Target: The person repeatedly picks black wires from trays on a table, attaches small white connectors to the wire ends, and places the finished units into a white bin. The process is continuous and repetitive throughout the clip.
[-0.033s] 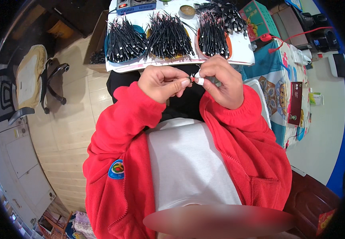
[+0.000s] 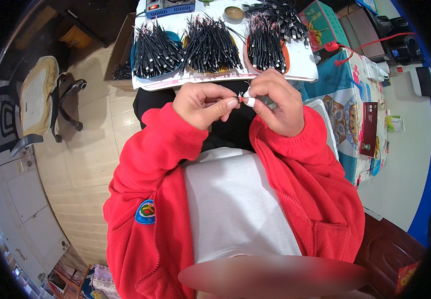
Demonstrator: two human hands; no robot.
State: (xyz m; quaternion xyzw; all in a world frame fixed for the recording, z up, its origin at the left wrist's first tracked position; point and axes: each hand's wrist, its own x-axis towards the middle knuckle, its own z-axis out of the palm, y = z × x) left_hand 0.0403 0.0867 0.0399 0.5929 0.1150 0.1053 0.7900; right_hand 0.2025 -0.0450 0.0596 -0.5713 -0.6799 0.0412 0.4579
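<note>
My left hand [image 2: 204, 103] pinches a short black cable between thumb and forefinger; most of the cable is hidden by the fingers. Thin wires, partly red [image 2: 241, 99], stick out of its end. White wraps cover the thumb and forefinger tips of my right hand [image 2: 280, 103], which are closed on those wires. Beyond my hands, bundles of black cables stand in a blue tub [image 2: 150, 76], a yellow-rimmed tub [image 2: 214, 71] and an orange tub [image 2: 287, 56] on the white-covered table [image 2: 299, 70].
More black cables [image 2: 287, 22] lie loose at the table's back right. Near them are a small round tin [image 2: 234, 14] and a blue device with a red switch [image 2: 169, 8]. A green box [image 2: 323, 25] stands to the right, an office chair [image 2: 41, 99] to the left.
</note>
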